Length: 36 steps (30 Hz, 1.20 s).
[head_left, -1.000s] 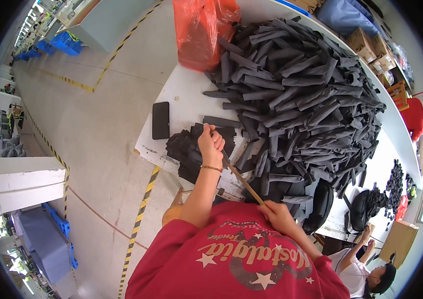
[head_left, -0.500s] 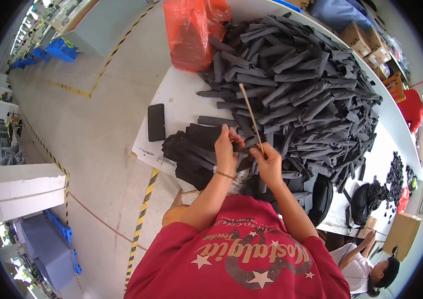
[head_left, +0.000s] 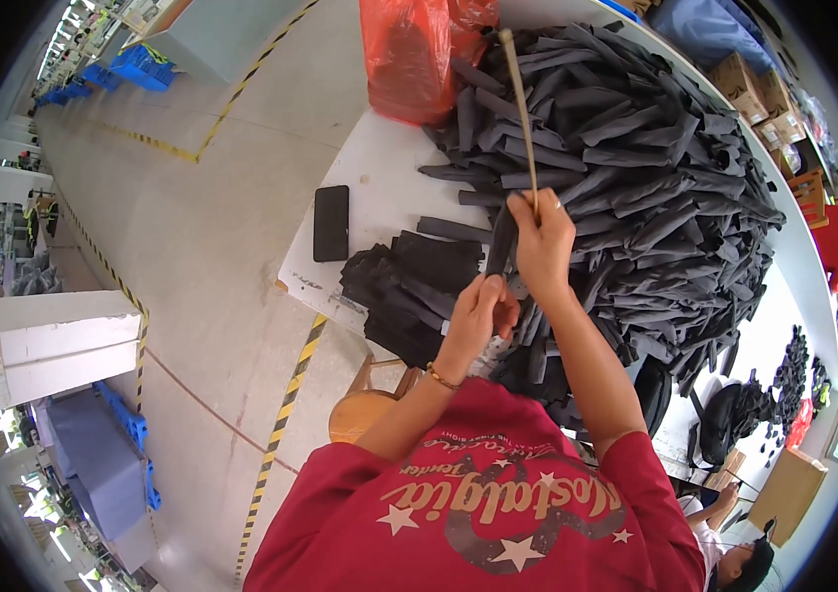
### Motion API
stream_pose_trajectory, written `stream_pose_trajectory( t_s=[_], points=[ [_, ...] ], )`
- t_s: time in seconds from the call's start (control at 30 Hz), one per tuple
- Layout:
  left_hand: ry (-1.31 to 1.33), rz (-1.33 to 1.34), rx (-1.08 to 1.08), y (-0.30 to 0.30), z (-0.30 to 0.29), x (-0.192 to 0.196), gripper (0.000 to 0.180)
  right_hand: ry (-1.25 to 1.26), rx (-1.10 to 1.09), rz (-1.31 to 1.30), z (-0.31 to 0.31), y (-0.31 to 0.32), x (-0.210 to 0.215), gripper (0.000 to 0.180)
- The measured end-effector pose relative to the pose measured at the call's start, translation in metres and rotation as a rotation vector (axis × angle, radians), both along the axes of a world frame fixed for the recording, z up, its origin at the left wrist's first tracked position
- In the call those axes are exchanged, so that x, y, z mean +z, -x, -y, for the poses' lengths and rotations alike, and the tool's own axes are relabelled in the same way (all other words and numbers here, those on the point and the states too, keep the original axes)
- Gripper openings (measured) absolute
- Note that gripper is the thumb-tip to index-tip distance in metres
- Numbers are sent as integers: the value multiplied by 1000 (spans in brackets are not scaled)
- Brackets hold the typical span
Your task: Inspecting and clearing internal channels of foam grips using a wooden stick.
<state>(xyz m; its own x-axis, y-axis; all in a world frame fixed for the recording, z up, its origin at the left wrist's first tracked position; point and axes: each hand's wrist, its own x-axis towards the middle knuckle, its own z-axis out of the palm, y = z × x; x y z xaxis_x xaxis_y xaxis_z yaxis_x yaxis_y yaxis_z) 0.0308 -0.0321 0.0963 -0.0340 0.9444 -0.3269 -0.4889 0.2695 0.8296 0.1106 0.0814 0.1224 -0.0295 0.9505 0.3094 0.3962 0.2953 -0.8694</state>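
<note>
My right hand (head_left: 545, 242) is closed round a thin wooden stick (head_left: 521, 104), which points up and away over the pile. The same hand grips the upper end of a dark fabric tube (head_left: 502, 242). Nearer to me, my left hand (head_left: 478, 314) is closed on the tube's lower end, so the cloth runs straight between both hands. To the left of my hands lies a loose stack of black fabric pieces (head_left: 404, 281). Beyond and to the right, a large heap of dark grey fabric tubes (head_left: 656, 178) covers much of the white table (head_left: 389, 158).
A black phone (head_left: 331, 224) lies near the table's left edge. At the back stands a red plastic bag (head_left: 409, 69). A wooden stool (head_left: 360, 414) is by my left elbow. Black bags (head_left: 720, 424) lie to the right, near a person in white (head_left: 710, 538).
My right hand has moved away from me with the stick. The left hand has come slightly nearer and now holds the tube's lower end, with the cloth drawn out between them.
</note>
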Motion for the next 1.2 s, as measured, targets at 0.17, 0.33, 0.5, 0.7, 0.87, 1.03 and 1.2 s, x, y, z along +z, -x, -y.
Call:
stream_pose_trajectory(
  t_s=[0.17,0.33,0.5,0.7,0.87,1.03,1.2],
  points=[
    [64,-140,-256,17,26,-64,21,74,-254,-1,-110,-22,27,29],
    [-497,-1631,-372,58,-19,-106,10,-23,-250,184,-107,-46,14,44],
    [-416,-1750,-744,82,-46,-140,5,186,3,165,-7,-97,-30,22],
    [-243,-1122,-619,110,-71,-98,6,7,235,606,76,-163,-36,18],
    [-277,-1092,-595,112,-79,-84,11,-33,272,728,89,-168,-37,15],
    [-222,-999,-613,110,-79,-78,11,-90,274,795,85,-168,-47,20],
    [-325,-1084,-582,107,-75,-76,11,-116,282,788,83,-157,-47,19]
  ],
)
